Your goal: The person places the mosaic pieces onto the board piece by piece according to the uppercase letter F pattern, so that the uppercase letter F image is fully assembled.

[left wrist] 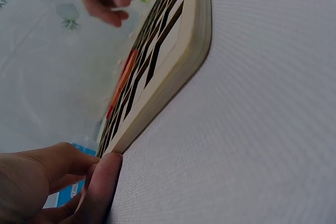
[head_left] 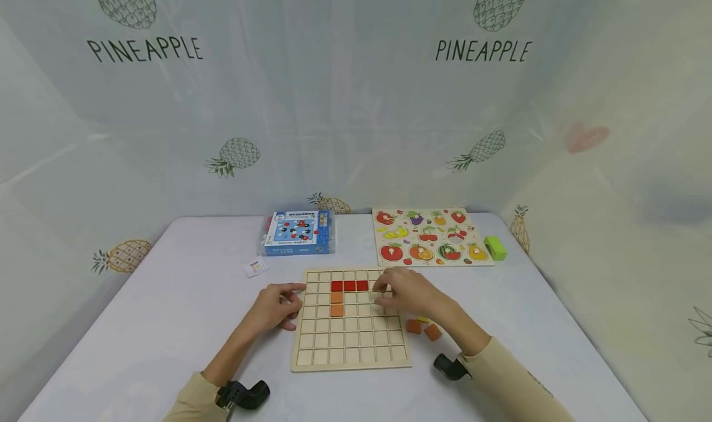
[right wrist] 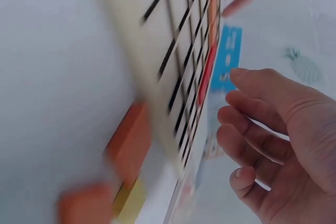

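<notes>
A wooden grid board (head_left: pixel 352 367) lies on the table. Three red tiles (head_left: pixel 349 285) form a row in its upper part, and two orange tiles (head_left: pixel 337 304) sit in a column beneath the leftmost red one. My left hand (head_left: pixel 272 308) touches the board's left edge, its index finger (head_left: pixel 292 286) straight and other fingers bent. In the left wrist view, a fingertip presses against the board's side. My right hand (head_left: pixel 408 291) hovers over the board's upper right part, its fingers (right wrist: pixel 252 137) loosely bent with nothing visible between them.
Loose orange tiles (head_left: pixel 432 332) and a partly covered yellow tile (head_left: pixel 423 319) lie right of the board. Behind it stand a blue box (head_left: pixel 297 249) and a fruit puzzle board (head_left: pixel 431 236). A green block (head_left: pixel 495 248) is at the right, a small card (head_left: pixel 255 267) at the left.
</notes>
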`<state>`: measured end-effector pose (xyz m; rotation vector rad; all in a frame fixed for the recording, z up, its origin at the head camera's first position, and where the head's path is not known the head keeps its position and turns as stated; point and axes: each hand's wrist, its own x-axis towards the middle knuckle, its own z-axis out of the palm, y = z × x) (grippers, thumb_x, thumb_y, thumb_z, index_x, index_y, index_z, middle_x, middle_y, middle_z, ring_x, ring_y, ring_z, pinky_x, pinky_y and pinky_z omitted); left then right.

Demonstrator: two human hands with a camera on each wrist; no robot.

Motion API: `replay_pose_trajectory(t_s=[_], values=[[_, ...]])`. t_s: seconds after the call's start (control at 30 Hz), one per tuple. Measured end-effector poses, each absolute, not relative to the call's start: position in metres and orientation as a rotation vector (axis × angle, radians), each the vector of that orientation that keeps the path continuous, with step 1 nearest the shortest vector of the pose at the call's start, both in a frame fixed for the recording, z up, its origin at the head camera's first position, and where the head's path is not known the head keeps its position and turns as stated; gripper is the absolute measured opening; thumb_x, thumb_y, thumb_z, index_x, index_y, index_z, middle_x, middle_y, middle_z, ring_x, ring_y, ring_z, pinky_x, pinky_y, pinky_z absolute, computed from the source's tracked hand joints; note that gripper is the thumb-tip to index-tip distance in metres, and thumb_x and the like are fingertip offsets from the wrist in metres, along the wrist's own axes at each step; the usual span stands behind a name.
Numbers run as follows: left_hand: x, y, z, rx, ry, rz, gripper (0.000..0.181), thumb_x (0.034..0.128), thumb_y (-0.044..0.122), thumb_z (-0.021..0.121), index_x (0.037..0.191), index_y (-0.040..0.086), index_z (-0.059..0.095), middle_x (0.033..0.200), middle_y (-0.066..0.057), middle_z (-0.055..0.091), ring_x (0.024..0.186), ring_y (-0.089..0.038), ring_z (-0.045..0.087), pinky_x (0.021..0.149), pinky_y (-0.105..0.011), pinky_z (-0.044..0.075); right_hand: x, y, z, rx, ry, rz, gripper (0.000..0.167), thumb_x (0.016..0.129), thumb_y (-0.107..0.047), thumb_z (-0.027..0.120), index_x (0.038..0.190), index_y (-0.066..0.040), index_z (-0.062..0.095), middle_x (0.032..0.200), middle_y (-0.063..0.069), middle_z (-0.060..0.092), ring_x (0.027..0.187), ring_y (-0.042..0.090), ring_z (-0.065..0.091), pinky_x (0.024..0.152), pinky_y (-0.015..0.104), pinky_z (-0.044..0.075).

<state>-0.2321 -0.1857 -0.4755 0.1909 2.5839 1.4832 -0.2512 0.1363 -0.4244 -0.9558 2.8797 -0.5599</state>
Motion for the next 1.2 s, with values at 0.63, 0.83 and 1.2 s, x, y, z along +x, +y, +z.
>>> replay_pose_trajectory(t_s=[0.63, 0.83, 1.2], values=[[-0.232, -0.185, -0.474, 0.23, 2.575, 1.511, 0.045, 0.087, -0.004, 0.059, 0.132, -0.001, 0.059, 0.084, -0.011, 0.061, 0.055, -0.013, 0.059, 0.048, -0.031, 0.06, -0.217, 0.206, -0.447, -0.96, 2.843, -0.588, 0.023, 0.082, -0.03, 0.078, 0.101, -0.017, 0.076, 0.091, -0.008, 0.066, 0.072, 0.002, 0.052, 0.062, 0.015, 0.045], [-0.232, -0.185, -0.477, 0.206, 2.567, 1.514, 0.046, 0.0864, -0.003, 0.06, 0.132, 0.0, 0.059, 0.084, -0.01, 0.061, 0.056, -0.013, 0.059, 0.048, -0.031, 0.06, -0.214, 0.211, -0.449, -0.99, 2.852, -0.566, 0.021, 0.081, -0.028, 0.08, 0.099, -0.018, 0.076, 0.093, -0.009, 0.066, 0.076, 0.003, 0.053, 0.065, 0.016, 0.048], [-0.233, -0.185, -0.477, 0.191, 2.583, 1.5, 0.046, 0.0863, -0.002, 0.059, 0.132, 0.001, 0.06, 0.083, -0.009, 0.061, 0.056, -0.014, 0.06, 0.048, -0.032, 0.061, -0.214, 0.211, -0.45, -1.0, 2.856, -0.557, 0.018, 0.082, -0.025, 0.079, 0.097, -0.017, 0.076, 0.093, -0.009, 0.067, 0.077, 0.003, 0.055, 0.067, 0.017, 0.051]])
